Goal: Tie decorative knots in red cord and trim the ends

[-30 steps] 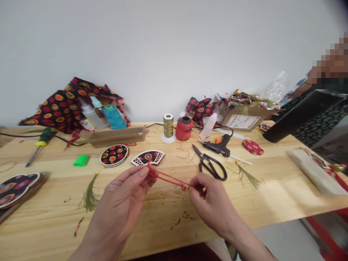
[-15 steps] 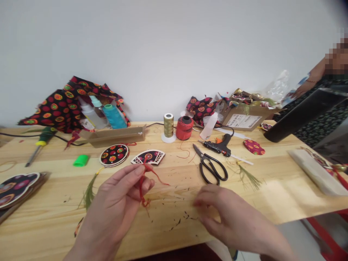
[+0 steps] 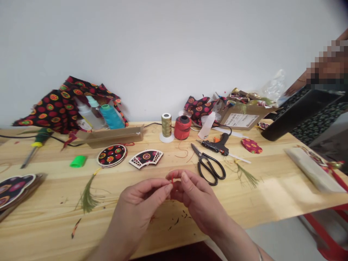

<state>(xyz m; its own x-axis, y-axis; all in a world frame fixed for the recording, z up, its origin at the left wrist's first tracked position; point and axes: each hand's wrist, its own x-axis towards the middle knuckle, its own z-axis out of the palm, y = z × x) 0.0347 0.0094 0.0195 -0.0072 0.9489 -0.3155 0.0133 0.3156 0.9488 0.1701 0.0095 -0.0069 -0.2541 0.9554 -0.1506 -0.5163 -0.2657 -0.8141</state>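
Note:
My left hand and my right hand meet above the wooden table, fingertips pinched together on a short red cord. Only a small red end shows, and the rest is hidden in my fingers. Ahead of my hands lies a fan-shaped fabric and wood ornament, with a round patterned ornament to its left. Black-handled scissors rest just beyond my right hand. Green feathery tassels lie on either side, one left of my left hand and one right of the scissors.
Along the back stand a gold thread spool, a red thread spool and a hot glue gun. A cardboard box holds scraps. Patterned fabric lies back left. Another person's arm shows at the far right.
My right hand has come back from the lower right to join my left. The red cord, which hung loose from my left hand, is now pinched between both hands and mostly hidden.

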